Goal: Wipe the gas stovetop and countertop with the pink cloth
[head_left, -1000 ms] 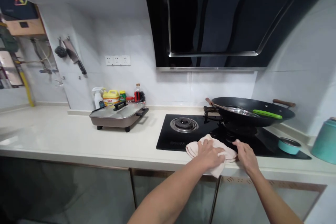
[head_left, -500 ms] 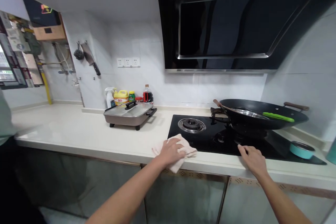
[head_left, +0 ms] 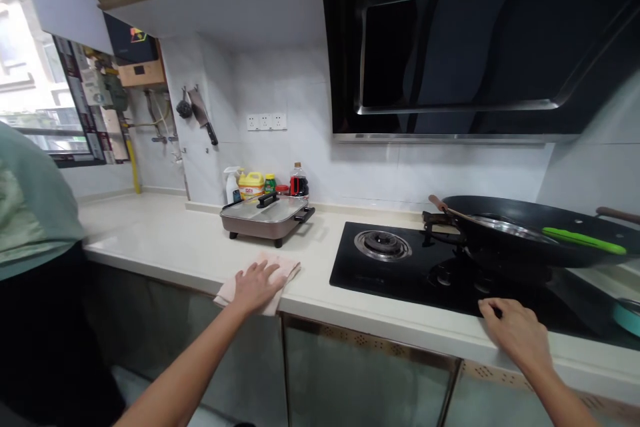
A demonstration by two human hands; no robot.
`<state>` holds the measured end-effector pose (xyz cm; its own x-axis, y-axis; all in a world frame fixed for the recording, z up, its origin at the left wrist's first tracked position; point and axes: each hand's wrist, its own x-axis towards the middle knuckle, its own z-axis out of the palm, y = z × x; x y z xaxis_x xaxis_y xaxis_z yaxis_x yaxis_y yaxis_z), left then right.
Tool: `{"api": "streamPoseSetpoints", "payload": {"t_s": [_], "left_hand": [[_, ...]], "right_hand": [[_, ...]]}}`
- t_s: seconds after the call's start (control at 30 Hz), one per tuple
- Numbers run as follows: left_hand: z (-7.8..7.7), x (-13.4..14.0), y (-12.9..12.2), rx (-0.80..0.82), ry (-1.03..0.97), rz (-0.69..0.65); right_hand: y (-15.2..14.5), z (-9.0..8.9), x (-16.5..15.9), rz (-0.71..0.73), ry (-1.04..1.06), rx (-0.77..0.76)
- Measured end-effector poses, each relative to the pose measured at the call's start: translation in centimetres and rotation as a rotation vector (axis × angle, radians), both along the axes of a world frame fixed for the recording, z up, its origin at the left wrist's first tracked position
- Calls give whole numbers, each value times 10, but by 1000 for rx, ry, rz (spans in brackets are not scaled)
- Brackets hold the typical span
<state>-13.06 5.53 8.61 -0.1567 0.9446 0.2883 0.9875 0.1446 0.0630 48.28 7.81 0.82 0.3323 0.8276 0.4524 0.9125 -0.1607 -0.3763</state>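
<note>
At four o'clock the right hand, half curled, hangs knuckles-up by the counter's front edge; contact is unclear. At seven, the left hand, fingers spread, presses palm-down on the pink cloth overhanging that edge.

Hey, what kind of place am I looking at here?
A kitchen, probably in a home: there's a range hood, a large wok beneath it, and a cleaver hung on the wall.
</note>
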Motion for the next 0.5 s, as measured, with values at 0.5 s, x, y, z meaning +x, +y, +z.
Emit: {"api": "streamPoseSetpoints", "payload": {"t_s": [0.5], "left_hand": [[-75, 235, -47, 214, -28, -746]], "right_hand": [[-3, 4, 8, 17, 70, -16]]}}
